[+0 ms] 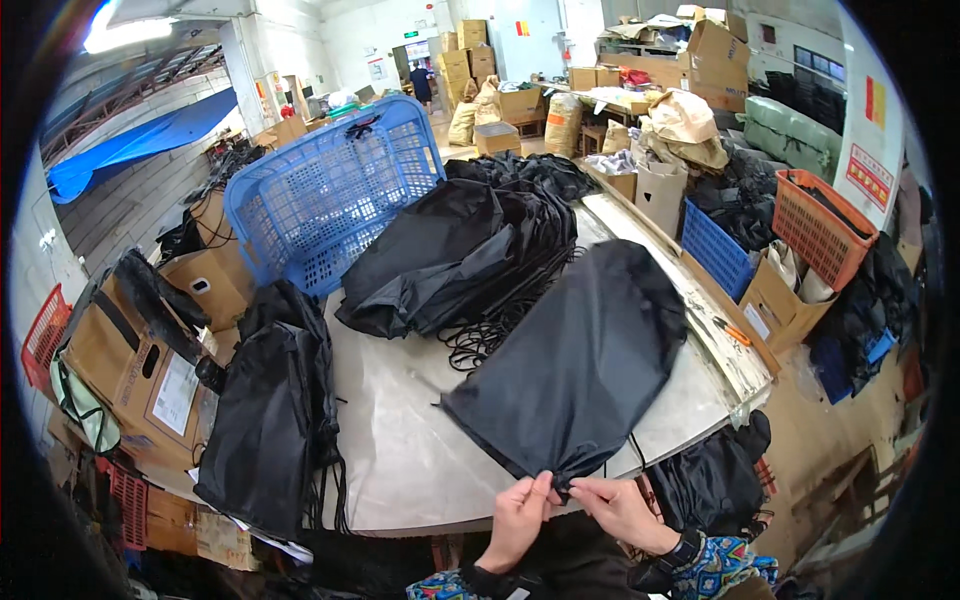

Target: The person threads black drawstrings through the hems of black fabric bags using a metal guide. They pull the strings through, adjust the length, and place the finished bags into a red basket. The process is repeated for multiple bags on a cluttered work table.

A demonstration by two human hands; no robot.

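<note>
Head view
Left hand (520,520): at the near table edge, fingers pinched on the gathered mouth of the bag (585,365); holding the fabric.
Right hand (622,508): just beside the left, thumb and fingers closed on the same gathered mouth; holding the fabric too.
Bag: black, flat drawstring sack, lying on the table (410,450), tilted so its bottom points away to the upper right and its mouth hangs at the near edge between both hands.
Cord (637,452): thin black line running from the mouth down over the table edge.
Table: pale worn top, its right edge a chipped board.
Heap (460,250): many black bags piled at the far middle of the table, their cords (490,335) tangled loosely toward the held bag, close to its left edge.
Stack (270,420): more black bags draped over the left table edge, well apart from the hands.
Blue basket (330,190): large plastic crate tipped on its side behind the heap, open side facing the table.
Boxes (150,360): cardboard cartons left of the table, on the floor.
Orange basket (820,220): right of the table, with dark goods inside.
Small blue crate (715,250): beside the table's right edge.
Sleeves (715,565): patterned cuffs at the lower edge.
</note>
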